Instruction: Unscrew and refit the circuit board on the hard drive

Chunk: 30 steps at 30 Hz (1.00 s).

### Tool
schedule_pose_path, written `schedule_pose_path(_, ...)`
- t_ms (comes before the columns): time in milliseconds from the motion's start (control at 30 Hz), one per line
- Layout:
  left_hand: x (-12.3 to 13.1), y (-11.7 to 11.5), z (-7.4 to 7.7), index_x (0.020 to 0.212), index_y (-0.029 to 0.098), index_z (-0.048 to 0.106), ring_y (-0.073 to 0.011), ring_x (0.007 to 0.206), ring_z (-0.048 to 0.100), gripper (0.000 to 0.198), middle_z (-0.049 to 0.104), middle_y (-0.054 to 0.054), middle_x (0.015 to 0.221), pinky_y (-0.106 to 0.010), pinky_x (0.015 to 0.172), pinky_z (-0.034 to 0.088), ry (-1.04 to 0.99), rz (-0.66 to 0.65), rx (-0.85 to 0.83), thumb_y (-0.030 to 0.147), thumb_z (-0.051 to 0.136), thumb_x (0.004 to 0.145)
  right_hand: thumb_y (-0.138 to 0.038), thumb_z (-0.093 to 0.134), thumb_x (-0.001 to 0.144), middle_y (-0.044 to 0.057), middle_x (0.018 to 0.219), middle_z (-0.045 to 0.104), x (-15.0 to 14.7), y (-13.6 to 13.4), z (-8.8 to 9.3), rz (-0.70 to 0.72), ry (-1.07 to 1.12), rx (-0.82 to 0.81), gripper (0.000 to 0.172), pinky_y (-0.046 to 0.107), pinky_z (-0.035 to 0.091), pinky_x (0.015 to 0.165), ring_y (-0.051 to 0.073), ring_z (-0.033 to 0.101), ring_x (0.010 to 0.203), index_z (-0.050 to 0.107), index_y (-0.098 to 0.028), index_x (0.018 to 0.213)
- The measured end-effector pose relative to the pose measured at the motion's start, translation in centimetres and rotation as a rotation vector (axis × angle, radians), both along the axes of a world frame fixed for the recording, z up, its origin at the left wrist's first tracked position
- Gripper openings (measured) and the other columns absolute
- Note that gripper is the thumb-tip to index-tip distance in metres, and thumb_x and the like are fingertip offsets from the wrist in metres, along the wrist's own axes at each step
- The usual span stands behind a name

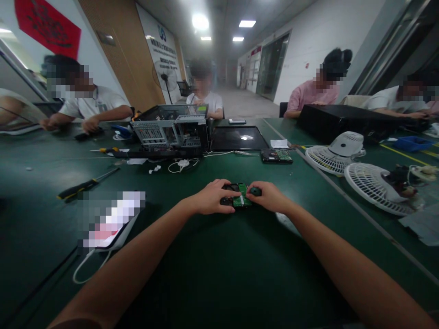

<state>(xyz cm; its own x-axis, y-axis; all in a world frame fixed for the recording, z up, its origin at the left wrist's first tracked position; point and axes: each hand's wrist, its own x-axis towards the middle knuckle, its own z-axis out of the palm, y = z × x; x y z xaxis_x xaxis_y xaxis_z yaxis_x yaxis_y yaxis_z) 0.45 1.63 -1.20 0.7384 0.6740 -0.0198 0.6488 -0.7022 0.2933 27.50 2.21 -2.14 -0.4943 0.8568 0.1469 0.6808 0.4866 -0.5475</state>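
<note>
1. Hard drive [240, 195] with its green circuit board facing up is the landmark for everything below; it lies flat on the green table [219, 274], straight ahead of the person and between both hands.
2. Beyond the hard drive, toward the far side of the table, stands an open computer case [171, 130], the largest thing on the table, with a dark laptop [238, 138] lying flat just beside it.
3. Right of the hard drive and well apart from it lie two white fan grilles [373, 187]; the nearer one holds dark parts and wires.
4. Left of the hard drive, nearer the person, lies a flat blurred object [109, 219] with a white cord looping from it.
5. Beyond that, left of the hard drive, a screwdriver [87, 184] with a black and yellow handle lies on the table.
6. A second hard drive [276, 156] lies beyond the first and a little to the right, board up.
7. Both forearms stretch forward and converge on the hard drive, wrists low over the table.
8. The left hand [211, 197] lies palm down over the drive's left edge, fingers curled and closed on it.
9. The right hand [269, 196] grips the right edge, thumb and fingers pinched on a dark corner.
</note>
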Motion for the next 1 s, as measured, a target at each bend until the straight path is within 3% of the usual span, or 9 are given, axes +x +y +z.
schedule_pose_path(267, 0.1, 0.1, 0.2, 0.149, 0.045, 0.049, -0.0378, 0.137, 0.039, 0.064, 0.03, -0.006, 0.159, -0.054, 0.112, 0.034, 0.004, 0.013, -0.031, 0.064, 0.062, 0.09, -0.033, 0.067, 0.089, 0.003, 0.093, 0.073, 0.4, -0.1, 0.9, 0.023, 0.029, -0.032, 0.012, 0.032, 0.048, 0.077, 0.02, 0.066, 0.086, 0.074, -0.024, 0.093)
schedule_pose_path(467, 0.0, 0.2, 0.0, 0.149, 0.043, 0.05, -0.0376, 0.138, 0.038, 0.064, 0.032, -0.007, 0.159, -0.054, 0.112, 0.034, 0.002, 0.01, -0.037, 0.064, 0.062, 0.089, -0.038, 0.064, 0.091, 0.004, 0.093, 0.075, 1.2, 0.4, 1.2, -0.071, 0.088, -0.011, 0.017, 0.033, 0.049, 0.074, 0.021, 0.066, 0.084, 0.074, -0.024, 0.093)
schedule_pose_path(633, 0.1, -0.2, 0.0, 0.149, 0.042, 0.05, -0.0374, 0.138, 0.038, 0.064, 0.032, -0.006, 0.16, -0.053, 0.112, 0.034, 0.012, 0.012, -0.032, 0.064, 0.06, 0.09, -0.038, 0.066, 0.088, 0.003, 0.09, 0.074, 1.3, 0.4, 0.9, -0.022, 0.067, -0.009, 0.017, 0.032, 0.048, 0.073, 0.02, 0.065, 0.083, 0.074, -0.024, 0.091)
schedule_pose_path(767, 0.2, -0.6, 0.1, 0.149, 0.039, 0.051, -0.0376, 0.138, 0.038, 0.064, 0.034, -0.007, 0.159, -0.053, 0.113, 0.033, 0.006, 0.011, -0.015, 0.061, 0.061, 0.09, -0.044, 0.066, 0.088, 0.003, 0.09, 0.073, 1.4, 0.5, 0.8, -0.111, 0.072, 0.023, 0.024, 0.031, 0.047, 0.071, 0.02, 0.063, 0.081, 0.073, -0.023, 0.096)
schedule_pose_path(867, 0.4, -0.7, 0.6, 0.147, 0.036, 0.052, -0.0368, 0.137, 0.04, 0.064, 0.036, -0.009, 0.157, -0.051, 0.111, 0.035, 0.008, 0.008, -0.024, 0.061, 0.062, 0.089, -0.049, 0.061, 0.09, 0.004, 0.087, 0.069, 1.9, 0.8, 0.8, -0.214, 0.072, 0.099, 0.029, 0.032, 0.046, 0.071, 0.02, 0.06, 0.079, 0.071, -0.021, 0.095)
schedule_pose_path(1000, 1.3, -0.2, 1.1, 0.145, 0.032, 0.051, -0.0343, 0.13, 0.047, 0.071, 0.045, -0.01, 0.151, -0.046, 0.107, 0.039, 0.034, 0.021, -0.067, 0.064, 0.066, 0.083, -0.038, 0.059, 0.09, 0.01, 0.094, 0.063, 2.4, 0.9, 0.7, -0.313, -0.009, 0.33, 0.023, 0.036, 0.048, 0.08, 0.024, 0.06, 0.086, 0.069, -0.018, 0.093)
